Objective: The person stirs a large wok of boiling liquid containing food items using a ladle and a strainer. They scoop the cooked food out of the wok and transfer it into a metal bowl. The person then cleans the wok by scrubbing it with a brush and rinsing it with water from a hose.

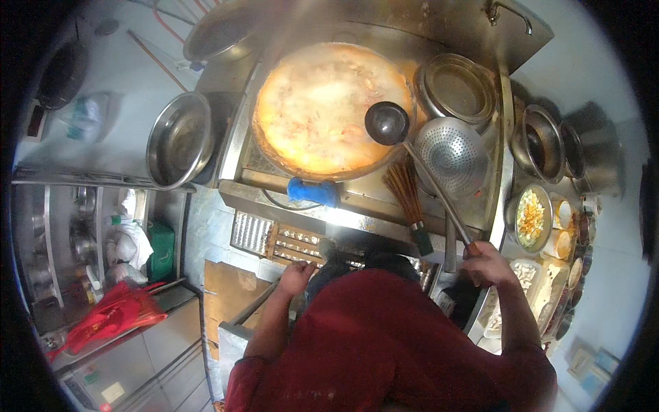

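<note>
My right hand (484,263) grips the handle of a long metal ladle (387,123), its dark round bowl above the right part of a big steaming wok (329,110) full of pale orange liquid with bits in it. Near my body, left of it, my left hand (297,277) is curled and held low, away from the stove; whether its fingers hold anything cannot be told. A perforated metal strainer (452,154) lies right of the wok, its handle towards me. Between wok and strainer rests a bamboo wok brush (406,195). A blue cloth (311,191) lies at the wok's near edge.
Stacked metal pans (458,86) stand behind the strainer. A bowl of chopped vegetables (530,219) and several ingredient containers line the right side. A metal basin (180,140) is at left, a tap (515,19) at the back right. Shelves with a red bag (116,319) stand far left.
</note>
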{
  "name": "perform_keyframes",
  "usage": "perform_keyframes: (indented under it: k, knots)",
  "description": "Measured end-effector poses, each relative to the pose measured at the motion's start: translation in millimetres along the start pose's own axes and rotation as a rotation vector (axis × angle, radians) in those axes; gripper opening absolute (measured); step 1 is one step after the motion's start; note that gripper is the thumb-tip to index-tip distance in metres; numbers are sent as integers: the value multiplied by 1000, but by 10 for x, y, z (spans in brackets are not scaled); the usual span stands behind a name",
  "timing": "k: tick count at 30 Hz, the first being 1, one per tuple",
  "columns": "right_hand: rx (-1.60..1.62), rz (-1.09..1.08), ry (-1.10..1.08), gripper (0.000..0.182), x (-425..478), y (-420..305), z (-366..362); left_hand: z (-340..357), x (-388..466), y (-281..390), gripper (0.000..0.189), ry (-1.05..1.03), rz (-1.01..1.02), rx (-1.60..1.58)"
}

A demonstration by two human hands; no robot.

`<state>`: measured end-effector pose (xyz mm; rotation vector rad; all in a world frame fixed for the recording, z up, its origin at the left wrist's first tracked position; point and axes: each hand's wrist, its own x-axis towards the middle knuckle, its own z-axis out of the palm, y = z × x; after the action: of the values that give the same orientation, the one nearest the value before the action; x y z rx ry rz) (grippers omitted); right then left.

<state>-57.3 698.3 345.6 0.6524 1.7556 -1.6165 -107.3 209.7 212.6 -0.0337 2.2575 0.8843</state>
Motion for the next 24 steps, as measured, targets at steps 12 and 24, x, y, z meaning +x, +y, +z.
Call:
perform_keyframes:
  k: [12,24]
  knots:
    - [16,51,-73,14,61,73,670,152,-419,-2373,50,115,-105,74]
    - [157,85,-244,17,422,-214,1376,411,-457,-2389,49,63,-285,4]
